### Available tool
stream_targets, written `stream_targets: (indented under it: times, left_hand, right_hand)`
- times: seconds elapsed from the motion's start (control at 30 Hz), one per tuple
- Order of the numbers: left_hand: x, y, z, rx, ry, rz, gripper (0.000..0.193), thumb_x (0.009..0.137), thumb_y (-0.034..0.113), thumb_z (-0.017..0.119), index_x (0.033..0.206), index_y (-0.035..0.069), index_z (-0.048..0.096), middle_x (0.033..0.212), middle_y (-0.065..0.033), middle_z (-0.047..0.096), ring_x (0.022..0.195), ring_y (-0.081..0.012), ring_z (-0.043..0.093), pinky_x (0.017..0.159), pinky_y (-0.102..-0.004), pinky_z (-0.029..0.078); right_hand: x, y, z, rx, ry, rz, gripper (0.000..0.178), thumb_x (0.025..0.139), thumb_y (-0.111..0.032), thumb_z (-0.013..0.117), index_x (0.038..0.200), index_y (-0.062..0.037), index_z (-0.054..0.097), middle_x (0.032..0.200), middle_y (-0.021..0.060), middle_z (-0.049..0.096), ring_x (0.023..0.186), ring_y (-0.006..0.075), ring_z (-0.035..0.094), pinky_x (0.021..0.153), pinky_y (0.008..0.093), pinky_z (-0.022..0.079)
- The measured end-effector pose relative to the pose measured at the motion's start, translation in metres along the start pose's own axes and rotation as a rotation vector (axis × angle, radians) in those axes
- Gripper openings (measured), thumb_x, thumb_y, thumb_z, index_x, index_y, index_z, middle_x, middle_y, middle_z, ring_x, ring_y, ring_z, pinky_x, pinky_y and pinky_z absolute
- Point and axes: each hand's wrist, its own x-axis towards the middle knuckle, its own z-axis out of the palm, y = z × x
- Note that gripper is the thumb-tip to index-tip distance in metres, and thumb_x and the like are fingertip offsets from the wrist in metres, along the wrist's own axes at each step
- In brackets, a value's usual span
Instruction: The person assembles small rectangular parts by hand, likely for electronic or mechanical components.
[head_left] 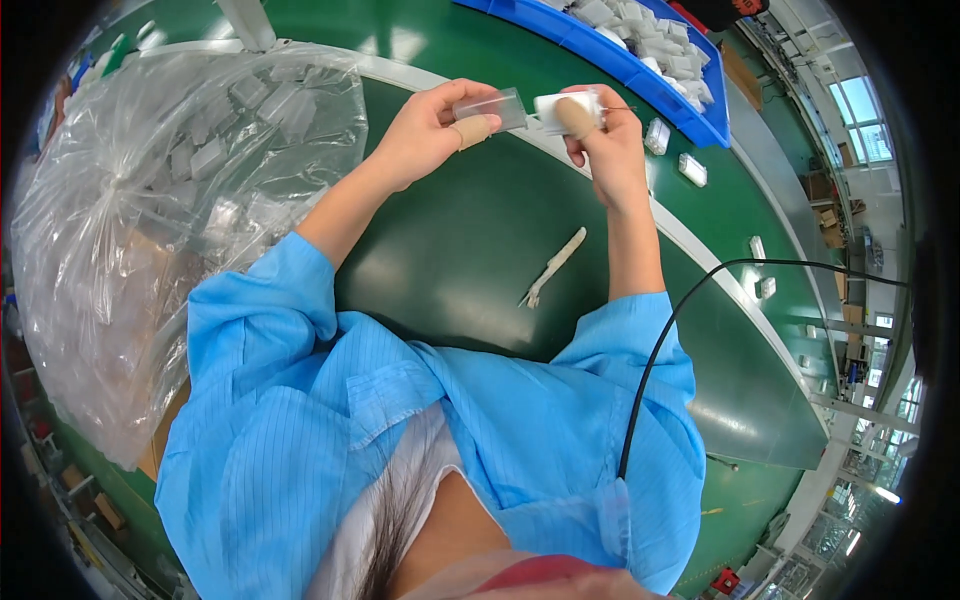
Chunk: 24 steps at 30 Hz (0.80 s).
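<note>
My left hand (pixel 425 135) pinches a clear plastic sleeve (pixel 503 107) out over the far side of the work surface. To its right, my right hand (pixel 618 160) grips a small white block-shaped piece (pixel 550 106), its thumb lying across the front. The near ends of sleeve and block face each other, close together; I cannot tell whether they touch. Both thumbs wear beige finger covers. A thin dark strand sticks out to the right of my right fingers. Below the hands lies a slim, pale, wrapped tool (pixel 553 265) with narrow metal prongs.
A large clear bag (pixel 110 250) of transparent plastic pieces fills the left side. At the far right stands a blue bin (pixel 590 52) heaped with white pieces. Several packed white pieces (pixel 692 170) lie on the green belt beyond the pale rail. A black cable (pixel 680 310) arcs on the right.
</note>
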Motion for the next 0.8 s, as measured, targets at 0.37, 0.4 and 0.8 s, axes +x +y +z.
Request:
stream_targets:
  times: [0.37,0.4,0.8]
  left_hand:
    - [0.014,-0.029,-0.007,0.021,-0.229,-0.081,0.037,0.086,0.012,0.064,0.121,0.002,0.057,0.105,-0.003,0.063,0.092,-0.0088,0.056,0.08,-0.0251,0.047]
    - [0.014,-0.03,-0.007,-0.032,-0.241,-0.095,0.037,0.087,0.012,0.064,0.122,0.002,0.057,0.105,-0.003,0.063,0.092,-0.0085,0.056,0.08,-0.0252,0.047]
    - [0.008,-0.035,-0.011,0.158,-0.142,-0.06,0.042,0.088,0.021,0.065,0.123,0.001,0.056,0.104,-0.0028,0.063,0.09,-0.0094,0.056,0.079,-0.0256,0.047]
  right_hand:
    - [0.021,0.017,-0.017,-0.252,-0.288,0.211,0.022,0.082,-0.017,0.067,0.094,-0.0011,0.059,0.069,0.0,0.055,0.049,0.0038,0.046,0.041,0.0185,0.033]
    - [0.021,0.019,-0.019,-0.148,-0.297,0.235,0.022,0.083,-0.016,0.067,0.095,-0.0004,0.058,0.069,0.0009,0.056,0.048,0.0042,0.046,0.041,0.0186,0.034]
    - [0.013,0.032,0.011,-0.122,-0.06,0.15,0.024,0.081,-0.011,0.068,0.097,0.0017,0.056,0.072,0.0063,0.061,0.052,0.0101,0.057,0.046,0.0224,0.047]
